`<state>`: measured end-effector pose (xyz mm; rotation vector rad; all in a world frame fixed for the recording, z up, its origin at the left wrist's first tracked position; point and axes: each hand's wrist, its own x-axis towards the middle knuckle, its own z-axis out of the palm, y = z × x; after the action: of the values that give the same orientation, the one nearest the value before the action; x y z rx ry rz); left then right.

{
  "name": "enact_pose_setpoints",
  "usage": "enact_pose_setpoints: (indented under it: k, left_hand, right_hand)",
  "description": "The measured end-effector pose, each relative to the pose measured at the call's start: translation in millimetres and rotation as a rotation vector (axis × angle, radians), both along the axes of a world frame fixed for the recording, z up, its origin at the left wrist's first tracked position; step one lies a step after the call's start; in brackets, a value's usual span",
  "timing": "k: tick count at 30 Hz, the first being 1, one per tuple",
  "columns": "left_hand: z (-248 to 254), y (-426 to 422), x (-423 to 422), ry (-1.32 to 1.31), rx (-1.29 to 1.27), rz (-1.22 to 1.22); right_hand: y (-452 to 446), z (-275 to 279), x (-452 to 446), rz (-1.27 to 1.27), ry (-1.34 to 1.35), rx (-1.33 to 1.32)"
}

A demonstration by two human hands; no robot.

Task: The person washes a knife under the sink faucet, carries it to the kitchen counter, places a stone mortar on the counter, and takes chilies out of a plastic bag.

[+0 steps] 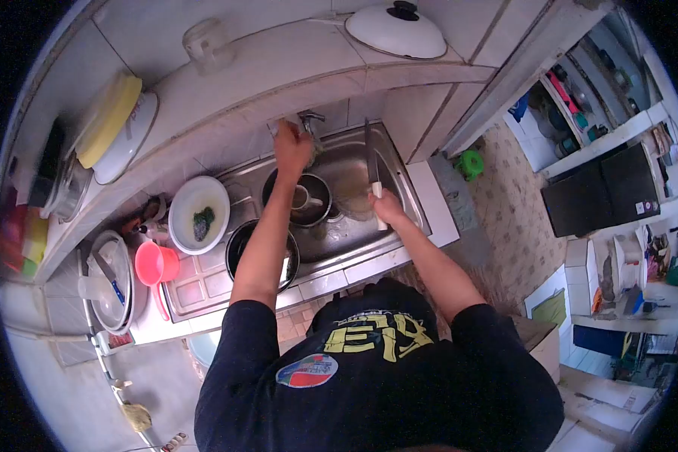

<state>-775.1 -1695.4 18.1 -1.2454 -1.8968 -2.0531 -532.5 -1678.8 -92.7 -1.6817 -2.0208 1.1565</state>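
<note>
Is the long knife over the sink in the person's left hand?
No, the right hand grips the long knife by its pale handle, while the left hand is up by the faucet.

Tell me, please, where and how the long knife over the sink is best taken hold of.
The knife is probably best gripped by its pale handle, coming from the person's near right side, with the fingers wrapped around it. The blade points away toward the back of the sink, leaving the handle nearest the body; the right hand grips it there.
</note>
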Motion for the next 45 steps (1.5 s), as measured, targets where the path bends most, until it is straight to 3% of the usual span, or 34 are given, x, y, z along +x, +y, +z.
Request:
enact_pose_setpoints:
  k: [2, 5, 7, 8, 11, 14, 21, 23, 26, 28, 30, 31, 32, 33, 34, 35, 37, 38, 40, 41, 43, 45]
  left_hand:
    - [30, -1, 4, 0.291, -0.619, -0.213]
    - [18, 12, 5, 0.495, -0.695, -0.212]
    - [16, 10, 3, 0.491, -0.727, -0.208]
    - [14, 9, 2, 0.480, -0.768, -0.198]
    - [26, -7, 0, 0.376, -0.778, -0.293]
    - [17, -9, -12, 0.506, -0.715, -0.211]
    - [38, -27, -9, 0.418, -0.797, -0.244]
    - [25, -23, -10, 0.366, -0.492, -0.261]
    - [12, -26, -14, 0.192, -0.281, -0.137]
    - [-2, -31, -14, 0.164, -0.374, -0.108]
    - [-8, -53, 17, 0.153, -0.699, -0.217]
    - [-31, -59, 27, 0.123, -0.552, -0.469]
    - [-51, -62, 38, 0.041, -0.794, -0.524]
    - [-75, -70, 52, 0.115, -0.550, -0.572]
    - [-83, -76, 59, 0.110, -0.594, -0.641]
    - [-106, -78, 64, 0.131, -0.439, -0.654]
    - [-107, -94, 63, -0.290, -0.829, -0.778]
    - [-104, -101, 62, -0.279, -0.824, -0.783]
    - [-80, -114, 59, -0.101, -0.671, -0.777]
    - [-63, -118, 54, -0.345, -0.665, -0.893]
    - [-30, -123, 48, -0.580, -0.511, -0.991]
    - [-15, -120, 58, -1.132, -0.059, -1.133]
  right_hand:
    - [3, 5, 3, -0.055, 0.038, -0.016]
    - [7, 1, 8, 0.074, 0.104, -0.206]
    - [-3, 19, 3, 0.034, 0.058, -0.147]
    - [-3, -18, 0, -0.061, 0.004, 0.081]
    - [-4, 2, 4, 0.001, 0.085, -0.076]
    - [-11, 5, 6, -0.045, 0.162, -0.015]
    - [-8, 2, 3, -0.072, 0.218, -0.064]
    - [-5, -11, 5, -0.096, 0.261, -0.032]
    - [-24, 28, 2, -0.140, 0.456, -0.202]
    - [-28, 25, -2, -0.148, 0.658, -0.202]
    - [-37, 37, -4, -0.181, 0.580, -0.065]
    - [-41, 48, -3, -0.191, 0.490, -0.027]
    - [-38, 45, -1, -0.206, 0.490, -0.018]
    - [-33, 37, 0, -0.150, 0.457, -0.259]
    - [-28, 28, 0, -0.086, 0.422, -0.498]
    - [-26, 16, -2, -0.092, 0.429, -0.494]
    - [-27, 9, -2, -0.034, 0.336, -0.195]
    - [-29, 15, -1, -0.021, 0.323, -0.093]
    - [-30, 27, 0, -0.019, 0.352, 0.159]
    - [-30, 34, 1, -0.028, 0.400, 0.308]
    - [-38, 51, 8, -0.045, 0.471, 0.264]
    - [-44, 53, 14, -0.013, 0.523, 0.210]
